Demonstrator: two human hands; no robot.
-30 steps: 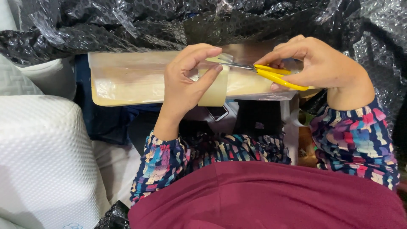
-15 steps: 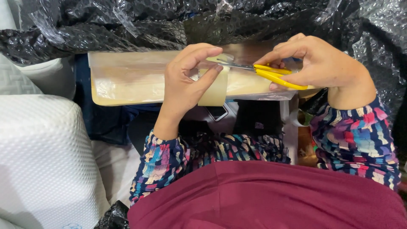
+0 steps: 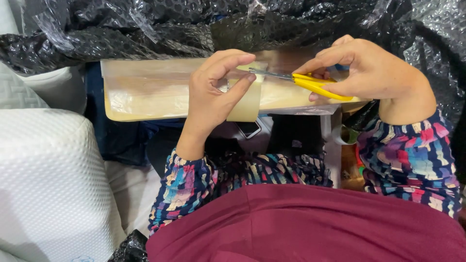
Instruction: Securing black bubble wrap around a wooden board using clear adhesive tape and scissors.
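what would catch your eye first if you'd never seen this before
The yellow-handled scissors in the right hand stand out at upper centre, their blades meeting a strip of clear tape that the left hand pinches over a long tan wrapped package. Crinkled black bubble wrap fills the top of the view, and a white textured cushion sits at lower left.
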